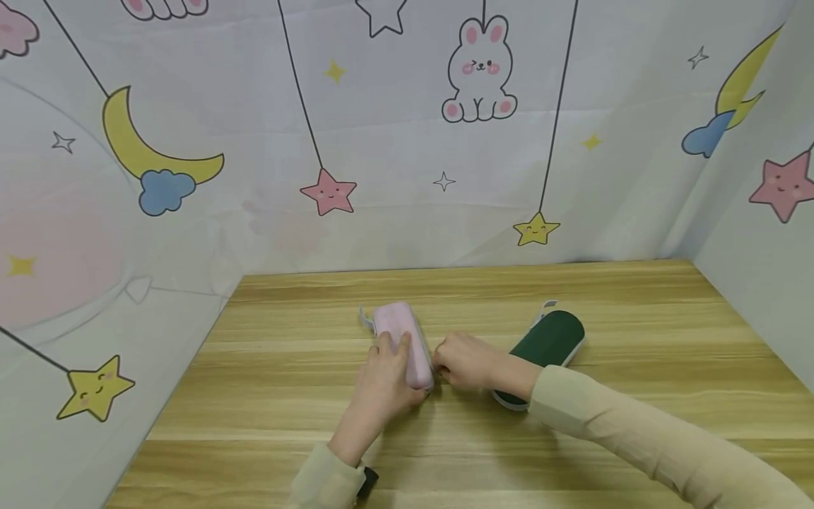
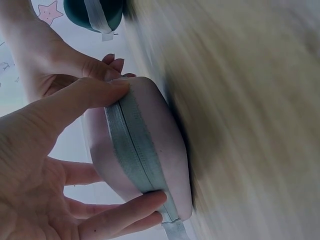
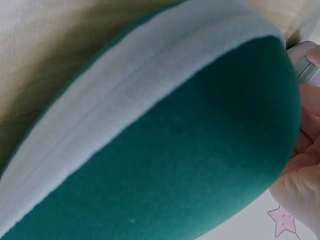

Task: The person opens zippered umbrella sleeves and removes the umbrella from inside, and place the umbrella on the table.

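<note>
A pink pencil case (image 1: pixel 396 319) with a grey zipper band (image 2: pixel 134 142) lies slanted on the table. My left hand (image 1: pixel 380 378) grips it from the near side, thumb at the near end and fingers over the top. In the left wrist view the zipper line along the visible side is closed. My right hand (image 1: pixel 469 362) has its fingers curled at the case's right edge, thumb and fingertips pinching at the zipper's end; the pull itself is hidden. Under my right forearm is a dark green case (image 1: pixel 555 338) with a pale zipper band (image 3: pixel 150 70).
The wooden table (image 1: pixel 267 396) ends at a printed cloth backdrop (image 1: pixel 407 141) behind and at both sides. A grey strap (image 1: pixel 365 318) sticks out from the pink case's far end. Another strap (image 1: pixel 550 304) stands at the green case's far end.
</note>
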Motion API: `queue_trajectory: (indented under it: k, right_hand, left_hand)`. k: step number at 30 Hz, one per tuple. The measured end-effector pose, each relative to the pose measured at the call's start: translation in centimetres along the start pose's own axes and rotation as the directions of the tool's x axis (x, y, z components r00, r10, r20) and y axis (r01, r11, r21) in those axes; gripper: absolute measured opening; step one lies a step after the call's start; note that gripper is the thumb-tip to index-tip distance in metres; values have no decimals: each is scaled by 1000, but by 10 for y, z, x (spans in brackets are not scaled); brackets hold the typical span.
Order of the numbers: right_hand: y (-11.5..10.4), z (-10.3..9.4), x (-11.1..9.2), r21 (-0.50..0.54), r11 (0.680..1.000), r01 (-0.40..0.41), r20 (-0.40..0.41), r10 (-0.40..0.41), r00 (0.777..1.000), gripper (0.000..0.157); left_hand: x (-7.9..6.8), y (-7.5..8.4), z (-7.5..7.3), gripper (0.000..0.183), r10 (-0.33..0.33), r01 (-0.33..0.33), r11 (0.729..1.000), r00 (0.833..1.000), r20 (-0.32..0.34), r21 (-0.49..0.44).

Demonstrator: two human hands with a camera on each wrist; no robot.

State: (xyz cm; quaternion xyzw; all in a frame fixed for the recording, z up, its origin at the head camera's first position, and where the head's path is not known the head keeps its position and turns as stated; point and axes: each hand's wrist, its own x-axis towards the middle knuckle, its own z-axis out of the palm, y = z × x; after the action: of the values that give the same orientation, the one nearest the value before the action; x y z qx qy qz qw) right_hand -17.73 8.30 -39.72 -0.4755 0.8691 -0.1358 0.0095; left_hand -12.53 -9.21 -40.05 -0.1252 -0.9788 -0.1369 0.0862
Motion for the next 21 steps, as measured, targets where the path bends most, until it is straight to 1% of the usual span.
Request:
queue_trajectory:
  k: [5, 12, 16, 18, 21]
  right_hand:
    - [-3, 1, -2, -11, 1000, -18, -27, 18, 999, 33]
    - [-7, 4, -5, -33, 999, -40, -54, 38, 998, 22]
    - [-8, 6, -7, -35, 997, -64, -54, 62, 997, 25]
    - [-9, 6, -8, -37, 997, -70, -57, 68, 996, 28]
    - [-10, 7, -9, -49, 996, -68, -68, 65, 996, 27]
  left_hand:
    - [-1, 1, 0, 92, 1, -1, 1000, 1000, -5, 6]
    - [-1, 1, 1, 93, -1, 1, 1000, 1000, -11, 8]
    - [-1, 1, 1, 93, 10, -10, 1000, 1000, -19, 5]
    - [-1, 1, 1, 93, 14, -14, 1000, 1000, -22, 3]
    - [-1, 1, 1, 93, 15, -15, 1000, 1000, -25, 1]
